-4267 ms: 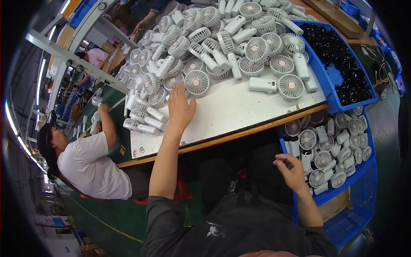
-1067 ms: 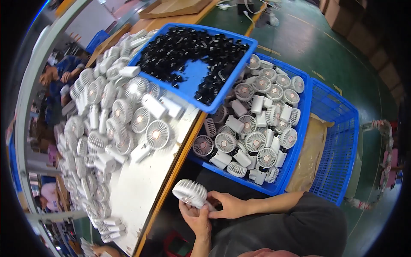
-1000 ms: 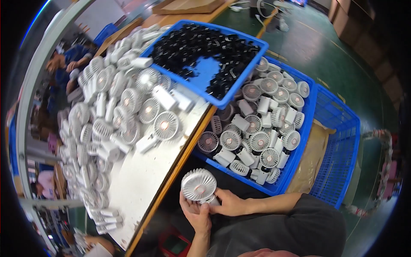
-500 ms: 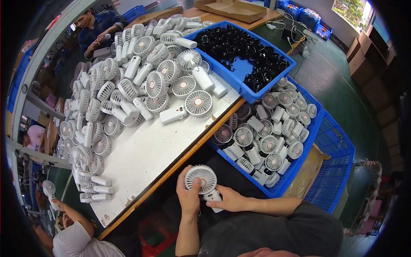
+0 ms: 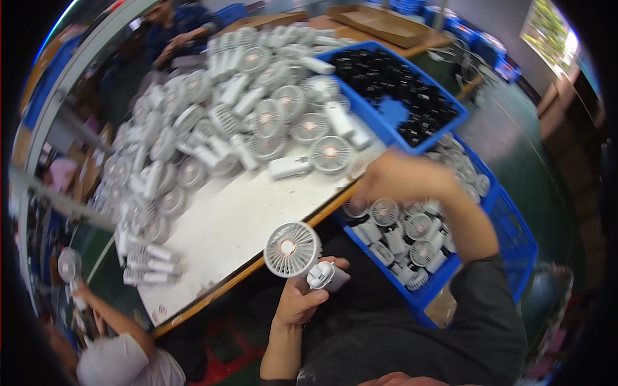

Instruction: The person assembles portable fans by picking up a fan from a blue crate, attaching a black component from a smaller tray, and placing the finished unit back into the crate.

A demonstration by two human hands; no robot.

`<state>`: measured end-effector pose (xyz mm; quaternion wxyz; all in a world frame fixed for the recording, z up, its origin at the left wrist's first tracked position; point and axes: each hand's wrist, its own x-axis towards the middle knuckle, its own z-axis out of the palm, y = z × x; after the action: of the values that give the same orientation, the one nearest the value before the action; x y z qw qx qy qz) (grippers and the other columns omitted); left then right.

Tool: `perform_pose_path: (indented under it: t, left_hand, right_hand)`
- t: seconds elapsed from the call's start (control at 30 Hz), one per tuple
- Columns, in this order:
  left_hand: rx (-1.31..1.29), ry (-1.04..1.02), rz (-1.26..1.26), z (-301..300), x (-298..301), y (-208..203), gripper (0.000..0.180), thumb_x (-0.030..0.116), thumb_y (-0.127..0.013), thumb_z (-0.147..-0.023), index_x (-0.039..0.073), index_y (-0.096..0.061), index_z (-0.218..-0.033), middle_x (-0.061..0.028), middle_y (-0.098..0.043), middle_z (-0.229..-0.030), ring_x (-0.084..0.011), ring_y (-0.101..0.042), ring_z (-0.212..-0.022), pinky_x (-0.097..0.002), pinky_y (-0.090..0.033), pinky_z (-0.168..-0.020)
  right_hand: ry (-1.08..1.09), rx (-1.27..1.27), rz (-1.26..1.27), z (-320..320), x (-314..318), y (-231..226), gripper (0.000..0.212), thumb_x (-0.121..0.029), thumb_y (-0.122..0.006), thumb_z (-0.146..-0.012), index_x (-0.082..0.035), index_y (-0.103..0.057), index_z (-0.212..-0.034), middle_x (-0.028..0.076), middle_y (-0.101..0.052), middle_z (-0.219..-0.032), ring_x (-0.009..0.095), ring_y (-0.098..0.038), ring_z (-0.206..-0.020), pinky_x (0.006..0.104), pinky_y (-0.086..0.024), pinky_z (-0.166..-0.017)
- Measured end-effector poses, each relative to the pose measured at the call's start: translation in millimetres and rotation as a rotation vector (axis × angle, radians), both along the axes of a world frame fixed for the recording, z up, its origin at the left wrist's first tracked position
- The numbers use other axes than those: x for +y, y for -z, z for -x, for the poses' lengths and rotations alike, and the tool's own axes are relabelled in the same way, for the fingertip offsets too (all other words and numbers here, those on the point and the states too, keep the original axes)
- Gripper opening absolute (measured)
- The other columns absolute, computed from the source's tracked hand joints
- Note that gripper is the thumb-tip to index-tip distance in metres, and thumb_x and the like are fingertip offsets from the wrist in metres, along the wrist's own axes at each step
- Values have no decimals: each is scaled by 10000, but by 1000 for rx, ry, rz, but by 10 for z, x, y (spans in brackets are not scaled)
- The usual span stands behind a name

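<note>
My left hand [image 5: 296,303] is closed round the handle of a white handheld fan [image 5: 291,254], in front of the table's near edge. The fan's round slatted head faces up, and its handle bends away from the head, with the end toward the right. My right hand [image 5: 402,177] is smeared by motion above the table's right edge, just below the blue tray of black parts [image 5: 418,132]. Its fingers are too blurred to read. Under that forearm, a blue crate [image 5: 421,299] is full of white fans with black pieces on some of them.
A big heap of white fans [image 5: 225,116] covers the far and left parts of the white table [image 5: 212,238]. Another blue crate [image 5: 521,235] stands at the right. One person [image 5: 177,38] works beyond the heap; another [image 5: 119,350] sits at lower left holding a fan.
My right hand has let go of the fan and swung up and right toward the black parts. The fan has turned in my left hand. The whole view has shifted slightly.
</note>
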<state>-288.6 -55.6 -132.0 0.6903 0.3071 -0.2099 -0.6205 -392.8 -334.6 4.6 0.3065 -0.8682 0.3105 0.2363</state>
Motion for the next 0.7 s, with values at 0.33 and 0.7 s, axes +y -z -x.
perform_pose_path:
  t: [0.33, 0.7]
  left_hand:
    - [-48, -154, 211, -176, 183, -112, 326, 13, -728, -819, -4, -614, -1124, -116, -563, -1077, -227, -616, -1024, -422, -598, -847]
    - [-88, -300, 58, -202, 192, -101, 215, -24, -688, -868, 25, -600, -1058, -138, -603, -1155, -197, -649, -977, -365, -596, -810]
  right_hand:
    - [320, -298, 631, 224, -1890, 919, 152, -15, -637, -757, 16, -718, -883, 262, -699, -969, 397, -688, -950, 432, -536, -869]
    - [379, -1150, -335, 32, -38, 386, 434, -33, -641, -823, -16, -591, -1254, -21, -539, -848, 47, -525, -648, 184, -420, -509]
